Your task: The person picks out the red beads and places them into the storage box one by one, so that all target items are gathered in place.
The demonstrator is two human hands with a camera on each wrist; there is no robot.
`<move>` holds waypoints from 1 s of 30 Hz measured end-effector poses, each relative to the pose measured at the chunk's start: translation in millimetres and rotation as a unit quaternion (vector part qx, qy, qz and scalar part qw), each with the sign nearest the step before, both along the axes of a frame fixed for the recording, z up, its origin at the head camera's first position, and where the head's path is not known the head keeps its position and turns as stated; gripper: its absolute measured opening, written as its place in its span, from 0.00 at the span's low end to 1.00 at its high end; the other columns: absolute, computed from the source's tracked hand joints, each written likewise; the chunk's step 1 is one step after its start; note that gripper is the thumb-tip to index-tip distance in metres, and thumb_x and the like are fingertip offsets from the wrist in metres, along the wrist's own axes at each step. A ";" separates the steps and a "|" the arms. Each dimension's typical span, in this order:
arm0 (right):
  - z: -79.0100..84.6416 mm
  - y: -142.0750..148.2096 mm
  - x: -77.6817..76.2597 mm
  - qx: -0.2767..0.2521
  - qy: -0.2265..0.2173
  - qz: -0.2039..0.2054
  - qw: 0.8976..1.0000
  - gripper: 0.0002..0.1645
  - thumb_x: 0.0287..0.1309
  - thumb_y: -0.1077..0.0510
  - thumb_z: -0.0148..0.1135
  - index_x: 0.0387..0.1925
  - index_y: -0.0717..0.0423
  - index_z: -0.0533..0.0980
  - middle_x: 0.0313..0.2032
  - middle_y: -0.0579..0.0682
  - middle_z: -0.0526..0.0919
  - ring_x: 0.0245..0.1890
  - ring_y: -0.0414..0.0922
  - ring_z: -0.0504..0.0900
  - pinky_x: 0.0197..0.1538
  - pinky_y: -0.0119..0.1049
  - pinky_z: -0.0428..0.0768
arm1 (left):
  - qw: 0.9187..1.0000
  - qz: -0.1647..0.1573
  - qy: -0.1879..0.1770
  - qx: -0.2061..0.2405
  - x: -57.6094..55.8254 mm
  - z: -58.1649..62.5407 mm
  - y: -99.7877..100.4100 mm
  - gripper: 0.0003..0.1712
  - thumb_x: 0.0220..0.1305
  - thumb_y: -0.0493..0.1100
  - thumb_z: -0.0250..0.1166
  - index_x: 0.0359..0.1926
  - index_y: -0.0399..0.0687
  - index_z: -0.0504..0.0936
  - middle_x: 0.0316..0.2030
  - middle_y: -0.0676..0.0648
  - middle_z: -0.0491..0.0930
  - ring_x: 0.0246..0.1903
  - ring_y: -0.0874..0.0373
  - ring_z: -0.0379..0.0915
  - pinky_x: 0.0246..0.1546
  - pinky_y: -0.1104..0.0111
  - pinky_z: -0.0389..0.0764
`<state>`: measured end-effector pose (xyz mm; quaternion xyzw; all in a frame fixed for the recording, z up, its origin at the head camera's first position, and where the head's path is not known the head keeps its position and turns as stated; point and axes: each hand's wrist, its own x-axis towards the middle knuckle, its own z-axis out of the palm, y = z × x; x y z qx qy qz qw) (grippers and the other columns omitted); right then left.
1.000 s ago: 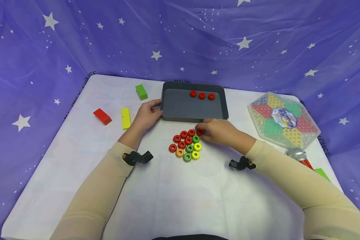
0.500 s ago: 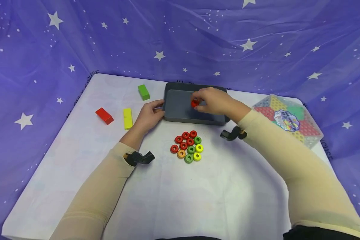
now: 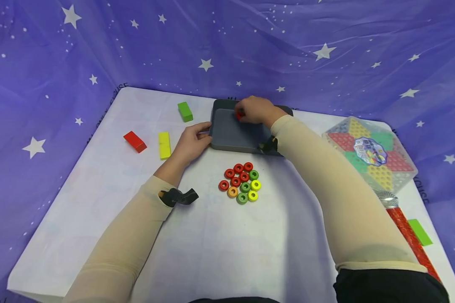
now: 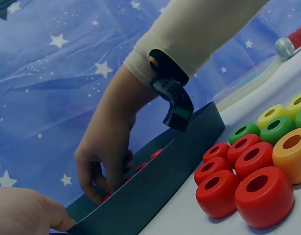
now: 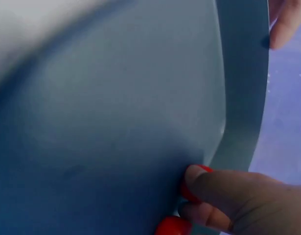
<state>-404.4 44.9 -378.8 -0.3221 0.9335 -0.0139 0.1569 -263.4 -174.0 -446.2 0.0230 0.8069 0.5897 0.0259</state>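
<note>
My right hand (image 3: 255, 110) pinches a red ring-shaped bead (image 5: 190, 188) between thumb and fingers, low inside the far side of the dark grey tray (image 3: 233, 148). Beside it in the right wrist view sits another red bead (image 5: 173, 226); in the head view the hand and forearm cover the rest of that row. My left hand (image 3: 192, 143) rests with its fingers against the tray's left wall. In front of the tray, on the white table, lies a cluster of beads with holes: several red beads (image 3: 235, 181), several green ones (image 3: 244, 187), two yellow ones (image 3: 255, 185) and an orange one (image 3: 232, 192).
Left of my left hand lie a yellow block (image 3: 164, 145), a red block (image 3: 135, 142) and a green block (image 3: 185, 112). At right are a hexagonal game box (image 3: 371, 155), a red microphone (image 3: 405, 231) and a green block (image 3: 420, 232). A purple star-patterned cloth (image 3: 167, 50) hangs behind the table.
My right hand has taken a red bead from the cluster, carried it into the tray and moved it to the far side. My left hand stays at the tray's left wall.
</note>
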 end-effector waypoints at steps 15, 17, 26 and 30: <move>33.5 30.5 70.8 -0.087 0.023 0.036 0.995 0.26 0.64 0.43 0.66 0.61 0.45 0.77 0.41 0.46 0.84 0.38 0.47 0.80 0.40 0.44 0.80 | 1.000 0.005 -0.005 -0.010 0.6 1.7 1.5 0.31 0.69 0.36 0.62 0.72 0.43 0.70 0.66 0.42 0.75 0.58 0.52 0.79 0.61 0.62 0.79; 31.4 38.3 92.3 -0.097 0.023 0.054 0.994 0.23 0.63 0.42 0.68 0.57 0.43 0.80 0.38 0.42 0.85 0.36 0.44 0.81 0.37 0.41 0.80 | 1.000 0.006 -0.004 -0.010 0.7 1.4 1.0 0.31 0.69 0.36 0.62 0.72 0.43 0.71 0.66 0.42 0.75 0.58 0.52 0.79 0.61 0.61 0.79; -8.1 53.1 150.4 -0.080 -0.008 0.055 0.995 0.19 0.62 0.45 0.69 0.52 0.43 0.84 0.36 0.40 0.86 0.34 0.40 0.81 0.35 0.39 0.81 | 1.000 0.003 -0.006 -0.009 -0.9 -0.8 0.1 0.31 0.69 0.35 0.61 0.72 0.42 0.70 0.66 0.41 0.75 0.58 0.52 0.79 0.61 0.61 0.79; -19.7 53.6 150.7 -0.096 -0.010 0.053 0.994 0.16 0.61 0.48 0.70 0.51 0.43 0.85 0.35 0.40 0.88 0.35 0.39 0.83 0.37 0.40 0.83 | 1.000 0.002 -0.008 -0.006 -1.5 -1.6 1.0 0.31 0.70 0.35 0.61 0.72 0.42 0.70 0.67 0.41 0.74 0.58 0.52 0.78 0.61 0.61 0.79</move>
